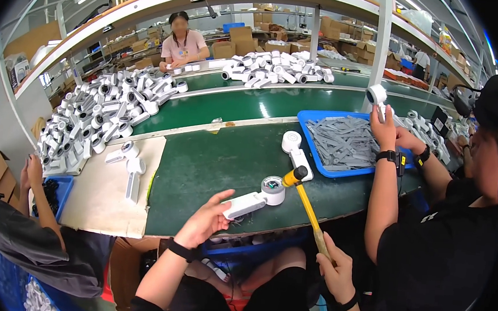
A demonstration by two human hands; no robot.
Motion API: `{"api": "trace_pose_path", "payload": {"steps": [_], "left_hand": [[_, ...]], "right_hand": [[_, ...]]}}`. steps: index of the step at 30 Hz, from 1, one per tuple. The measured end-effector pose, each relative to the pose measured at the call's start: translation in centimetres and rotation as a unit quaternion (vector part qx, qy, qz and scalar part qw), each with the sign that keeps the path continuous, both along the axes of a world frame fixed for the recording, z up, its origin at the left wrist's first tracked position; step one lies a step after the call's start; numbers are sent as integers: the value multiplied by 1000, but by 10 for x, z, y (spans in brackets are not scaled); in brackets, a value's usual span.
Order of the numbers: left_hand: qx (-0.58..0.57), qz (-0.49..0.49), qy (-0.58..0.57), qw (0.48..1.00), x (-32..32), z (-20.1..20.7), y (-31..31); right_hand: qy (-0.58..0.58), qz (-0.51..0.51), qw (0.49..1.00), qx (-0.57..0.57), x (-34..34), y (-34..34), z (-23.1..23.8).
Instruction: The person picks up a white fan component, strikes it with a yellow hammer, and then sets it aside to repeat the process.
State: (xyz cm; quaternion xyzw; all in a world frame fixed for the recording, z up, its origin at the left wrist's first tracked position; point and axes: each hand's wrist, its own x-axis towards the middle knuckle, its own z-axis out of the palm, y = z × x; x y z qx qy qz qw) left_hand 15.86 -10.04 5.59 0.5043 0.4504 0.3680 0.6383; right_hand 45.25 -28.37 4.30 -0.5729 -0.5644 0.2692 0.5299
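My left hand point(204, 221) grips the handle of a white handheld device with a round head point(246, 205), low over the near edge of the green bench. The round head is open on top, and parts show inside it. My right hand point(338, 268) is closed round the yellow handle of a mallet point(310, 212). Its yellow and black head is right beside the device's round head; whether they touch I cannot tell. Just beyond the mallet lies another white device point(291, 141), its round end dotted with holes.
At right, a blue tray point(334, 174) holds many grey strips point(344, 141); a co-worker there lifts a white device point(376, 95). White devices lie on a beige sheet point(104, 211) and in a heap point(106, 106) at left. Beyond runs a green conveyor point(229, 110). Co-workers sit left and opposite.
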Motion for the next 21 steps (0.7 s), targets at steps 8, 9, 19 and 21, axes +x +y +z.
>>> {"api": "trace_pose_path", "payload": {"steps": [8, 9, 19, 21], "left_hand": [[127, 59, 175, 975, -16, -22, 0], [332, 97, 272, 898, -15, -25, 1], [417, 113, 280, 858, -1, -26, -3], [403, 115, 287, 862, -2, -27, -5]], "right_hand": [[-72, 68, 995, -3, -15, 11, 7], [-116, 84, 990, 7, -18, 14, 15], [-232, 109, 965, 59, -45, 27, 23], [-235, 115, 964, 39, -46, 23, 24]]}}
